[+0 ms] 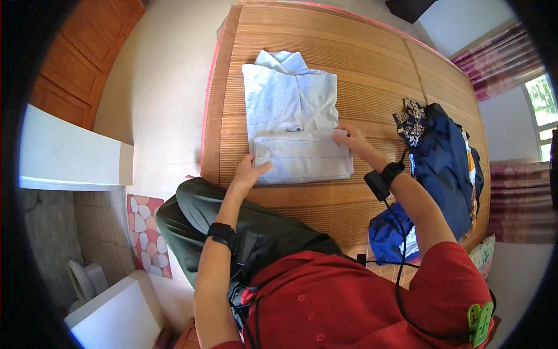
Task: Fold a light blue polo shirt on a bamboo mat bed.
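Observation:
A light blue collared shirt [279,100] lies on a bamboo mat [370,56], its collar pointing away from me and its lower part folded up in a flat band. My left hand [249,174] holds the near left corner of that band, thumb on top and fingers at the edge. At the band's upper right corner, my right hand [351,140] pinches the cloth between thumb and fingers. Both wrists carry black straps with small devices, and a cable hangs from the right one.
To the right lie a heap of dark blue clothes [449,170], a patterned dark cloth [410,122] and a bright blue garment [388,235]. My bent leg in dark trousers [261,218] rests at the mat's near left edge. A pebble-patterned floor mat [149,235] lies beyond it.

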Motion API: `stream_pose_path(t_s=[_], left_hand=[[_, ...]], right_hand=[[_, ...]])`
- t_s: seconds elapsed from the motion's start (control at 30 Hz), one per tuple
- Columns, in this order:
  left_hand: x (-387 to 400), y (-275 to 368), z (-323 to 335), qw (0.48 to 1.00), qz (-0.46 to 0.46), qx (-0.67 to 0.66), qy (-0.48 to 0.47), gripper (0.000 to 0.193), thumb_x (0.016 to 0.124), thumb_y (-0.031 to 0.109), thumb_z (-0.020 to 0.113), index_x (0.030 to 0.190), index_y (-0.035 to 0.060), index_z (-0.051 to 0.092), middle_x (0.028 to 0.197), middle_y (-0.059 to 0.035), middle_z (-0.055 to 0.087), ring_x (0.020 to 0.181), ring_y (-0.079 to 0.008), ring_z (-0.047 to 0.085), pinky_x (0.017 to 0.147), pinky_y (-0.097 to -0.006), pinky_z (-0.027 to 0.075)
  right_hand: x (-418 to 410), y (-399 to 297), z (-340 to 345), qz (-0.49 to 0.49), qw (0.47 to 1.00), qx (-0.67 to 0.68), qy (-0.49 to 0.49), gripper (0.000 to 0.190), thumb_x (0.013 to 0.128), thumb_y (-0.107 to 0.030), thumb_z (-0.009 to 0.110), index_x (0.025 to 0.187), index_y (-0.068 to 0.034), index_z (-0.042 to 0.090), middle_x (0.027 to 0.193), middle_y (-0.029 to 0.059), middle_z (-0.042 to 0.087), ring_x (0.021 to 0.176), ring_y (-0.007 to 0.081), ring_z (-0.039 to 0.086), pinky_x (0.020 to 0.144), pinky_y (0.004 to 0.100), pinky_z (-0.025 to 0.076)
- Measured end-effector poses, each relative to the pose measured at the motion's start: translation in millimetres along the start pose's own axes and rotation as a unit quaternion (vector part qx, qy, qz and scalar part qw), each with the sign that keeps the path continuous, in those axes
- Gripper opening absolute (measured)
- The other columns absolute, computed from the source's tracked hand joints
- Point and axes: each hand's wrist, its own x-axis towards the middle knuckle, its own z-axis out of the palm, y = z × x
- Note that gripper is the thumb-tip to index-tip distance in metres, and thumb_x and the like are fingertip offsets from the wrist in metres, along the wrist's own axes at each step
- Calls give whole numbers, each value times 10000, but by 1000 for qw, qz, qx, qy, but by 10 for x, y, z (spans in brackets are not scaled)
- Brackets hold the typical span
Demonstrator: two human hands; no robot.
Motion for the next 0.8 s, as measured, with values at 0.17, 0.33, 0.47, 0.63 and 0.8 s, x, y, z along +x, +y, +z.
stream_pose_path(t_s=[0.17, 0.33, 0.47, 0.63, 0.8], left_hand=[[-36, -69, -2, 996, -37, 65, -39, 443, 767, 128, 678, 1149, -40, 529, 1023, -112, 613, 923, -184, 563, 839, -289, 437], [-112, -101, -86, 999, -18, -18, -30, 389, 736, 143, 668, 1082, -13, 581, 979, -139, 635, 909, -219, 588, 817, -315, 446], [-114, -169, -68, 994, -18, 110, 14, 395, 719, 208, 660, 1056, 11, 596, 987, -180, 637, 941, -283, 597, 834, -348, 443], [-97, -208, -50, 988, -45, 148, 24, 442, 729, 309, 632, 1041, -1, 590, 1016, -228, 618, 992, -364, 572, 861, -409, 429], [-123, -203, -2, 975, -27, 221, 22, 490, 791, 421, 565, 1012, -16, 583, 1008, -260, 607, 986, -397, 561, 849, -437, 425]], right_hand=[[75, 133, 112, 15, 992, -107, 64, 293, 781, -182, 699, 1000, -6, 617, 753, 18, 614, 649, 89, 559, 586, 241, 458], [51, 86, 229, 0, 997, -68, 45, 326, 773, -238, 688, 965, 11, 602, 776, 102, 640, 705, 196, 606, 628, 316, 477], [-57, 33, 397, -74, 954, -254, 141, 305, 801, -258, 648, 964, -11, 575, 801, 164, 629, 744, 315, 618, 641, 385, 481], [-99, 15, 515, -185, 908, -332, 175, 234, 840, -244, 593, 936, -43, 519, 832, 167, 593, 747, 363, 587, 625, 430, 463], [-95, 36, 587, -200, 894, -350, 195, 180, 843, -197, 574, 903, -49, 489, 794, 158, 560, 711, 352, 569, 608, 434, 446]])
